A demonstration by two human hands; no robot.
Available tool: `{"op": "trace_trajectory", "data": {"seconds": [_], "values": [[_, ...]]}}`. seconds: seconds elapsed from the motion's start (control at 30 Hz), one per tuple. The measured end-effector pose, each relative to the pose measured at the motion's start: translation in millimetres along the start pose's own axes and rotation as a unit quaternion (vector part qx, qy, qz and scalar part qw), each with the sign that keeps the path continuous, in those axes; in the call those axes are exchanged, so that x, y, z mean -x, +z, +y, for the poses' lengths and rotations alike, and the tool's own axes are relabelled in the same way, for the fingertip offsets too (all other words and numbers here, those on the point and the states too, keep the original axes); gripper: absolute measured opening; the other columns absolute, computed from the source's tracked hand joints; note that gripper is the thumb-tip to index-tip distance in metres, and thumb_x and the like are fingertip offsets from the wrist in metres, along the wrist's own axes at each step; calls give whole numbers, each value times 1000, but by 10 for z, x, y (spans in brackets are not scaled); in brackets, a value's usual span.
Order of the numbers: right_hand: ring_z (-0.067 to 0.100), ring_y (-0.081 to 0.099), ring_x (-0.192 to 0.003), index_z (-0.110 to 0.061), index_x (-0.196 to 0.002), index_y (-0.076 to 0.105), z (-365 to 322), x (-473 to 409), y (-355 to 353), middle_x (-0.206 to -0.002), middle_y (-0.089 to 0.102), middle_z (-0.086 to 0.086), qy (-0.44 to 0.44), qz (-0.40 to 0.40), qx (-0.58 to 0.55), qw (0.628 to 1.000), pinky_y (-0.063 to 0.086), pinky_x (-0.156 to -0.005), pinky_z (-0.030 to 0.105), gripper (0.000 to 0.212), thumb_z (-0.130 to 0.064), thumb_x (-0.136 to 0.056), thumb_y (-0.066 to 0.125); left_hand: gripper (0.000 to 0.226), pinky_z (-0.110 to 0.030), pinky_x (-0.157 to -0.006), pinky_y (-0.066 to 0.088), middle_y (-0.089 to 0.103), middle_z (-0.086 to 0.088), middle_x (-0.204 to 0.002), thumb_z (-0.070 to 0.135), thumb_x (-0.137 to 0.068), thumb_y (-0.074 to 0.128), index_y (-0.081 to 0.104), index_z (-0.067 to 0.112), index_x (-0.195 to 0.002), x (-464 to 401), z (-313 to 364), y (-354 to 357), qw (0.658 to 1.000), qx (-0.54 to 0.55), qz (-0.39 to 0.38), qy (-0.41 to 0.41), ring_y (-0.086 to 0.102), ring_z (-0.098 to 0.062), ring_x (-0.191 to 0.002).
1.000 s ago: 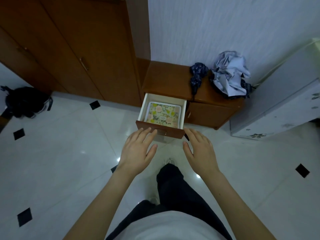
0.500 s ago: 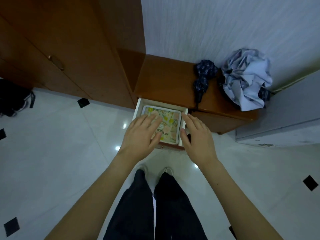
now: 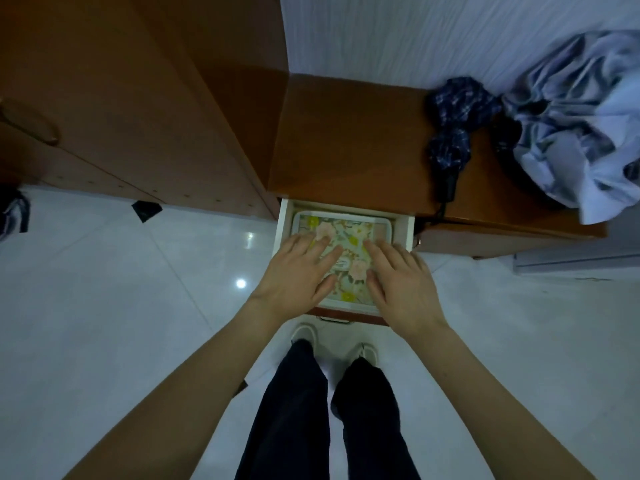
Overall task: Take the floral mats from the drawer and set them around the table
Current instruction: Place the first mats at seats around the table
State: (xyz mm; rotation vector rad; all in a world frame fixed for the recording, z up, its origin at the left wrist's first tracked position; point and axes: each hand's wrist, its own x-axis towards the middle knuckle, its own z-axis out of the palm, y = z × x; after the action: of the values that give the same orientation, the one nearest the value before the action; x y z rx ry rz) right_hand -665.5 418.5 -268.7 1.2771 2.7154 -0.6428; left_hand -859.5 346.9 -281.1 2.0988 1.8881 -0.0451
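Where half a second ago only the left reached in, hands: both are now lying over the mats.
Left hand (image 3: 297, 271): fingers spread flat.
Right hand (image 3: 403, 278): fingers spread flat.
Rectangular floral-print mats (image 3: 349, 252): lying stacked inside the open white-lined wooden drawer (image 3: 282, 223).

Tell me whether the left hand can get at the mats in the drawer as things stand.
Probably yes. The drawer is pulled open with nothing over the mats, and the left hand already lies flat on them, beside the right hand.
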Motion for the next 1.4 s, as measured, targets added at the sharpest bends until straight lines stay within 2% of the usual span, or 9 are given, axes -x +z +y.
{"op": "trace_trajectory", "data": {"seconds": [0.17, 0.33, 0.47, 0.6, 0.77, 1.0, 1.17, 1.27, 1.4], "values": [[32, 41, -132, -16, -145, 38, 310, -412, 763, -145, 46, 10, 39, -21, -45, 998, 37, -106, 47, 53, -34, -96, 30, 53, -47, -100, 41, 57, -14, -131, 42, -94, 32, 51, 14, -135, -316, -329, 777, 999, 38, -31, -6, 51, -35, -120], [30, 40, -131, -20, -147, 34, 653, -683, 1557, -147, 42, 7, 37, -75, -71, 994, 40, -102, 41, 49, -27, -100, 43, 63, -42, -106, 33, 50, -8, -138, 49, -92, 17, 40, 21, -143, -538, -565, 1589, 992, 72, -92, -45, 43, -30, -127], [25, 44, -127, -26, -148, 29, 810, -749, 1993, -145, 44, 7, 21, -195, -128, 972, 43, -98, 37, 57, -27, -97, 52, 58, -36, -109, 25, 37, -3, -149, 51, -96, 33, 31, 25, -147, -612, -693, 2055, 980, 86, -170, -59, 34, -25, -134], [23, 34, -135, -28, -148, 31, 839, -793, 2273, -148, 40, 4, -21, -301, -88, 949, 32, -109, 32, 70, -37, -87, 64, 64, -31, -107, 24, 38, 0, -146, 53, -89, 51, 36, 25, -144, -638, -694, 2290, 960, 103, -260, 2, 35, -20, -131], [21, 36, -132, -25, -147, 33, 849, -869, 2363, -147, 41, 1, -58, -305, -77, 947, 32, -107, 30, 72, -46, -86, 64, 67, -35, -107, 28, 43, -2, -139, 56, -86, 53, 37, 24, -143, -676, -702, 2361, 954, 109, -278, 13, 38, -21, -127], [26, 54, -116, -16, -136, 50, 869, -869, 2401, -131, 57, 7, -170, -244, 20, 955, 42, -92, 32, 63, -51, -85, 60, 55, -39, -97, 35, 48, -11, -134, 47, -99, 31, 33, 12, -142, -710, -658, 2352, 949, -47, -267, 163, 44, -28, -117], [24, 67, -86, -12, -109, 69, 893, -804, 2452, -102, 71, 7, -176, -189, 35, 965, 53, -69, 28, 44, -34, -72, 76, 41, -41, -93, 39, 48, -19, -134, 18, -102, 30, 30, 5, -141, -712, -640, 2376, 941, -113, -240, 210, 45, -33, -117], [26, 59, -101, -13, -124, 60, 869, -823, 2473, -117, 64, 9, -163, -228, 2, 960, 48, -82, 32, 40, -32, -89, 59, 41, -38, -91, 37, 47, -15, -134, 26, -103, 31, 32, 10, -141, -713, -702, 2400, 947, -81, -253, 179, 45, -31, -117], [17, 33, -135, -25, -143, 43, 869, -828, 2468, -149, 38, -5, -82, -286, -96, 950, 24, -103, 21, 56, -46, -93, 54, 54, -36, -97, 35, 45, -7, -131, 52, -96, 37, 39, 16, -136, -635, -811, 2443, 952, 32, -274, 136, 43, -23, -118]]}}
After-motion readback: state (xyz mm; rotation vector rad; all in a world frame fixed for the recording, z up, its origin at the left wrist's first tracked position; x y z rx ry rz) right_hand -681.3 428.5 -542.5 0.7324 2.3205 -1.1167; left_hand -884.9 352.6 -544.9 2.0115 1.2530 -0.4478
